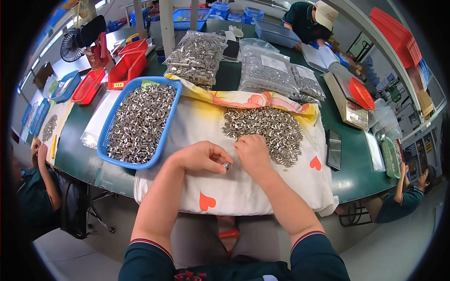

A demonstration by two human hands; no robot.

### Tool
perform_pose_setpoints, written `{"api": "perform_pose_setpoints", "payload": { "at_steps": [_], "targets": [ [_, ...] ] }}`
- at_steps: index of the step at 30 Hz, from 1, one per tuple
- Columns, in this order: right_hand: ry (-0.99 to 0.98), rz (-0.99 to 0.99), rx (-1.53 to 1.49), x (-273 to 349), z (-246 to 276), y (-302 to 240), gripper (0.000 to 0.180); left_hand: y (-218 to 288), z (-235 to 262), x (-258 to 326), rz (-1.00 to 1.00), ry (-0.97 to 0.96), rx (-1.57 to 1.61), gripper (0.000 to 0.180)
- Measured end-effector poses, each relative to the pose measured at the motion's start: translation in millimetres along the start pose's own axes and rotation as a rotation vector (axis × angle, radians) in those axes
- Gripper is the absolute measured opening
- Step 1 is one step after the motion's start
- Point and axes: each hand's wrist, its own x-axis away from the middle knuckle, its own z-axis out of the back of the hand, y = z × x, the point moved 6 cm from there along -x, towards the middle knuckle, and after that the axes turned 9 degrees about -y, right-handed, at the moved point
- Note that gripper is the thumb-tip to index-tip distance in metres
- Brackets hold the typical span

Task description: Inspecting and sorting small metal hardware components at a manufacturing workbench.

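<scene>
My left hand (204, 157) is closed, with a small shiny metal sleeve (227, 166) showing at the thumb and fingertips. Facing it, my right hand (253, 153) has its fingers bent together at the near left edge of a pile of small metal sleeves (272, 129); whatever it pinches is hidden. Both hands rest over a white cloth (243, 201) with red hearts and a yellow patterned border. One loose sleeve (286, 169) lies just off the pile. Left of the cloth, a blue basket (126, 163) is filled with similar metal sleeves.
Bulging clear bags of metal parts (194, 56) (267, 70) stand behind the cloth. A dark phone (333, 150) lies at right, near a scale with a red tray (361, 93). Red bins (127, 65) stand at back left. Other people sit left, right and across the green table (75, 145).
</scene>
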Motion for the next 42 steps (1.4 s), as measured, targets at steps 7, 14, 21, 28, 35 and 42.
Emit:
{"api": "perform_pose_setpoints", "payload": {
  "at_steps": [7,14,21,28,35,42],
  "targets": [
    [-0.075,-0.095,-0.031,3,8,-1,0.006,-4,-3,3,0.017,-0.012,0.010,0.032],
    [-0.092,-0.100,0.096,3,-2,1,0.010,1,3,-1,-0.003,0.093,-0.117,0.029],
    [-0.091,-0.083,-0.023,9,8,4,0.007,1,6,-6,0.000,0.130,0.146,0.030],
    [-0.069,-0.052,0.014,10,10,1,0.003,-1,7,-8,-0.040,0.194,0.171,0.028],
    [-0.003,-0.278,-0.511,-21,7,7,0.015,-3,24,1,-0.198,0.289,0.179,0.030],
    [-0.078,-0.509,-1.353,-13,-11,20,0.012,-1,34,-1,-0.212,0.454,0.318,0.036]
  ]
}}
